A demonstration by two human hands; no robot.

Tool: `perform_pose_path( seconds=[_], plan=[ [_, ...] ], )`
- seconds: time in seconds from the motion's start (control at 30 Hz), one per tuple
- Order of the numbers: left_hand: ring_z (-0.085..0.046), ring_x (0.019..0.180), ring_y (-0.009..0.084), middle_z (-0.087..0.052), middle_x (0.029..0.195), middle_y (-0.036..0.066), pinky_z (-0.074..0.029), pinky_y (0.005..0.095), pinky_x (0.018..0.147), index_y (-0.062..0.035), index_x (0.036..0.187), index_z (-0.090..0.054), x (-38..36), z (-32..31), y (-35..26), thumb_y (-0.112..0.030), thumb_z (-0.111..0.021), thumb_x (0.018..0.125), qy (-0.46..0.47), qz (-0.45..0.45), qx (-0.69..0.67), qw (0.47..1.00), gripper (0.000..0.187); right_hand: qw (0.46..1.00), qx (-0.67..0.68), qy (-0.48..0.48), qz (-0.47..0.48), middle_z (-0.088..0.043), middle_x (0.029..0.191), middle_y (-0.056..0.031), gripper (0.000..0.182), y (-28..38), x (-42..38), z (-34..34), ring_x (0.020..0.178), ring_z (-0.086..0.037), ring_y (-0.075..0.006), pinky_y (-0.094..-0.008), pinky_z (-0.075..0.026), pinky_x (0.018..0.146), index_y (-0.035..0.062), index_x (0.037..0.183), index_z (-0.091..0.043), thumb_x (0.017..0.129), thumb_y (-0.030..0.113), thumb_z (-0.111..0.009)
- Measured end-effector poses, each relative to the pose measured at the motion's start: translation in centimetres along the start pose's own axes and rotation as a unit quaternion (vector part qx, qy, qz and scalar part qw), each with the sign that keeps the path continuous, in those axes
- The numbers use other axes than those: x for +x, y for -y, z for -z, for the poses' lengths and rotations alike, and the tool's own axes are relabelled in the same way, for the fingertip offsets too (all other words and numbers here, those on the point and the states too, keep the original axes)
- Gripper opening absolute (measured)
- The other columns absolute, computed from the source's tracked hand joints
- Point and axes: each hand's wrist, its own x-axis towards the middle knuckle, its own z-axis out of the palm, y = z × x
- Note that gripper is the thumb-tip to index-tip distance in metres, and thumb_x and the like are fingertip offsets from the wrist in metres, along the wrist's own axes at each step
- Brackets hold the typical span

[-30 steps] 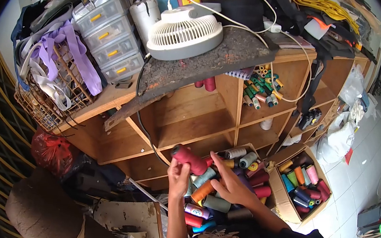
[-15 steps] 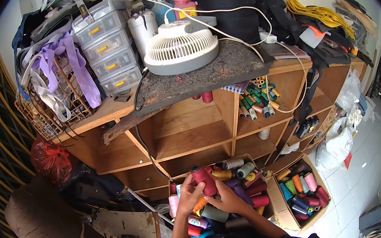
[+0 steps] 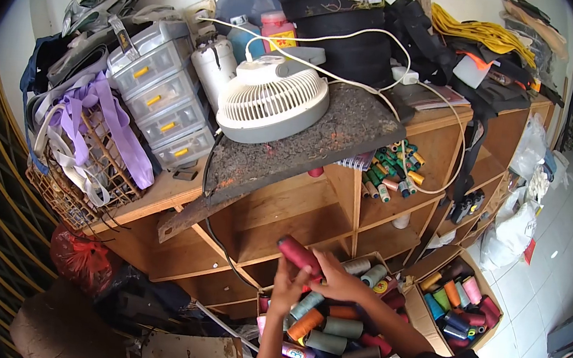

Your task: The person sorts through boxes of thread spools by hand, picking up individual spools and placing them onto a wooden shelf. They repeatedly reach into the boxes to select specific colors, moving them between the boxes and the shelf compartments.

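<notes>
A maroon thread spool (image 3: 298,253) is held above an open box of spools, tilted with its dark end up and to the left. My left hand (image 3: 286,286) has its fingers closed on the spool's lower side. Against its lower right end, my right hand (image 3: 337,278) is curled, partly hiding that end. Under my forearms lie several spools, among them an orange spool (image 3: 305,324) and a grey-green spool (image 3: 326,342). The box's near side is hidden by my arms and shirt.
A second cardboard box (image 3: 426,316) of spools stands to the right. Ahead is a wooden shelf unit (image 3: 276,210) with small green and yellow spools (image 3: 393,173). On top are a white fan (image 3: 271,99), a drawer tower (image 3: 161,97) and loose cables.
The maroon spool has tipped from nearly upright to a slant and shifted slightly. My right hand has moved up along it. The camera view has shifted a little.
</notes>
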Motion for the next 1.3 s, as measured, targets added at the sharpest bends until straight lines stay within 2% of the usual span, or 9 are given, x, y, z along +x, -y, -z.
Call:
perform_pose_path(
  seconds=[0.07,0.13,0.23,0.33,0.37,0.5,1.2,1.27,1.3],
  plan=[
    [-0.057,0.109,0.0205,-0.056,0.120,0.012,-0.050,0.0318,0.088,-0.0013,0.142,-0.025,2.8,0.4,-1.5,-0.010,-0.060,0.094,-0.073,0.010,-0.019,0.997,0.060,1.000,-0.012,0.015,-0.003,-0.029,0.142,-0.0328,0.089,-1.1,2.7,1.5,0.135,-0.030,-0.0457,-0.0441,-0.025,0.113,0.0026,0.149,-0.017,0.085,0.038,-0.068],
    [-0.058,0.107,0.0208,-0.055,0.121,0.012,-0.051,0.0310,0.086,-0.0021,0.142,-0.024,7.3,2.4,0.1,-0.013,-0.063,0.093,-0.079,-0.034,-0.001,0.996,0.064,0.991,-0.111,-0.048,-0.062,-0.041,0.136,-0.0265,0.074,-3.3,5.3,1.4,0.132,-0.036,-0.0417,-0.0501,-0.030,0.107,0.0024,0.143,-0.032,0.088,0.044,-0.061],
    [-0.060,0.105,0.0221,-0.059,0.116,0.014,-0.053,0.0325,0.084,-0.0021,0.138,-0.033,14.4,5.8,3.6,-0.016,-0.068,0.089,-0.134,-0.072,0.134,0.979,0.062,0.946,-0.201,-0.217,-0.131,-0.053,0.120,-0.0137,0.051,-9.0,8.2,-1.4,0.115,-0.048,-0.0311,-0.0518,-0.033,0.095,0.0055,0.122,-0.053,0.090,0.044,-0.057],
    [-0.063,0.101,0.0232,-0.063,0.112,0.014,-0.053,0.0340,0.083,-0.0025,0.130,-0.046,20.1,7.7,6.2,-0.017,-0.073,0.085,-0.163,-0.086,0.222,0.958,0.055,0.882,-0.354,-0.310,-0.003,-0.057,0.116,-0.0064,0.034,-7.9,7.9,-2.9,0.111,-0.050,-0.0233,-0.0491,-0.033,0.090,0.0090,0.107,-0.060,0.090,0.038,-0.057],
    [-0.064,0.099,0.0220,-0.064,0.111,0.014,-0.054,0.0334,0.082,-0.0024,0.129,-0.047,21.8,8.2,7.7,-0.017,-0.075,0.083,-0.161,-0.107,0.272,0.943,0.056,0.867,-0.382,-0.320,-0.001,-0.056,0.117,-0.0060,0.034,-8.2,8.1,-3.1,0.109,-0.050,-0.0212,-0.0484,-0.031,0.090,0.0114,0.108,-0.061,0.087,0.038,-0.059],
    [-0.065,0.098,0.0213,-0.065,0.110,0.012,-0.054,0.0329,0.082,-0.0023,0.127,-0.050,27.3,8.9,11.4,-0.017,-0.077,0.081,-0.141,-0.158,0.375,0.903,0.055,0.876,-0.382,-0.294,-0.008,-0.055,0.121,-0.0072,0.035,-8.3,7.9,-2.9,0.111,-0.049,-0.0227,-0.0496,-0.031,0.091,0.0120,0.110,-0.061,0.085,0.037,-0.059],
    [-0.064,0.099,0.0228,-0.067,0.108,0.009,-0.052,0.0346,0.087,-0.0025,0.120,-0.057,32.2,6.2,13.8,-0.015,-0.079,0.077,-0.150,-0.110,0.361,0.914,0.050,0.884,-0.364,-0.292,-0.032,-0.054,0.122,-0.0085,0.038,-9.2,8.3,-3.4,0.114,-0.048,-0.0234,-0.0501,-0.030,0.091,0.0129,0.110,-0.061,0.079,0.036,-0.060],
    [-0.064,0.099,0.0229,-0.067,0.108,0.009,-0.052,0.0348,0.087,-0.0025,0.119,-0.058,33.2,6.7,14.7,-0.015,-0.080,0.076,-0.137,-0.113,0.349,0.920,0.050,0.886,-0.360,-0.291,-0.032,-0.054,0.121,-0.0102,0.039,-9.2,8.2,-3.3,0.115,-0.048,-0.0244,-0.0509,-0.031,0.092,0.0114,0.109,-0.061,0.079,0.036,-0.061],
    [-0.063,0.099,0.0238,-0.067,0.108,0.009,-0.051,0.0358,0.087,-0.0025,0.119,-0.058,35.0,8.5,17.4,-0.017,-0.081,0.075,-0.096,-0.164,0.317,0.929,0.052,0.886,-0.360,-0.290,-0.031,-0.054,0.121,-0.0103,0.039,-9.1,8.2,-3.3,0.115,-0.048,-0.0245,-0.0508,-0.031,0.092,0.0114,0.109,-0.061,0.079,0.035,-0.062]
  ],
)
